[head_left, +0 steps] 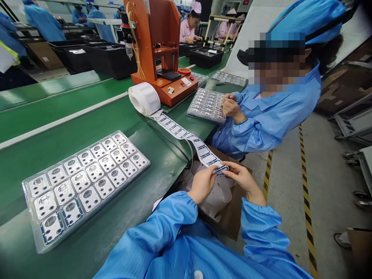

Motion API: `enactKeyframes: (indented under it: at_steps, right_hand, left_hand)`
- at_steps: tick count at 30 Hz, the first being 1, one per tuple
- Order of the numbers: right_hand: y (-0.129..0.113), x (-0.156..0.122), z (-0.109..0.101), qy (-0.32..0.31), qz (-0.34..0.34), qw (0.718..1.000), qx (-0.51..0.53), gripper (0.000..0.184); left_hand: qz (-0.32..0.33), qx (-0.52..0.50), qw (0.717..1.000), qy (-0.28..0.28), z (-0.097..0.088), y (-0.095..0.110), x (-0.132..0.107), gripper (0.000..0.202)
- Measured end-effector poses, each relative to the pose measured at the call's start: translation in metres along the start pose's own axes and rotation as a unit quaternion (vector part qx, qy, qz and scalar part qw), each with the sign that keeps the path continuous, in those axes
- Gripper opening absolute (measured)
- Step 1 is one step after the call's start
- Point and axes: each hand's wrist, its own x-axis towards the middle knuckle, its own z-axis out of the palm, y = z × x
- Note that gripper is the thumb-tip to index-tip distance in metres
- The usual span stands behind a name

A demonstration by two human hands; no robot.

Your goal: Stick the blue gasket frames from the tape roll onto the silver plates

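Observation:
My left hand (202,184) pinches the free end of a strip of stickers (205,153) from its left side. On the strip's right side, the fingers of my right hand (243,179) close on the same end. Whether a sticker is lifted there is hidden by my fingers. White with dark blue frame-like prints, the strip runs back to a sticker roll (144,99) standing on the green table. To the left lies a clear plastic tray (87,176) with rows of silvery rectangular plates; two plates in its nearest corner have blue borders.
An orange press (162,50) stands behind the roll. At right, a co-worker in blue (261,112) handles something small above another tray of plates (206,104). Below my hands is a cardboard box (232,221) with white backing paper. Black bins (110,58) stand further back.

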Motion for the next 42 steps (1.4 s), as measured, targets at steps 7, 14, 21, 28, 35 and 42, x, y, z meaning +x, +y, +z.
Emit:
enactKeyframes:
  at_steps: [7,14,21,28,35,42]
  right_hand:
    - [-0.009,-0.003,0.013,0.004,-0.021,1.000,-0.022,0.055]
    - [-0.023,0.006,0.033,0.029,-0.056,0.996,-0.068,0.039]
    - [-0.041,0.002,0.032,0.047,-0.122,0.985,-0.116,0.038]
    - [-0.064,-0.009,0.020,0.060,-0.240,0.917,-0.314,0.028]
    - [-0.075,-0.002,0.021,-0.007,-0.246,0.876,-0.415,0.022]
    - [-0.081,-0.006,0.023,-0.017,-0.269,0.851,-0.451,0.016]
  left_hand:
    - [-0.050,-0.040,0.997,0.045,-0.019,0.004,-0.008,0.032]
    - [-0.065,-0.096,0.989,0.088,-0.035,-0.004,-0.008,0.020]
    - [-0.064,-0.100,0.988,0.100,-0.036,-0.009,-0.007,0.020]
    - [-0.062,-0.101,0.988,0.102,-0.035,-0.012,-0.005,0.020]
    - [-0.059,-0.098,0.988,0.100,-0.035,-0.013,-0.005,0.021]
    - [-0.062,-0.098,0.989,0.096,-0.038,-0.012,-0.003,0.026]
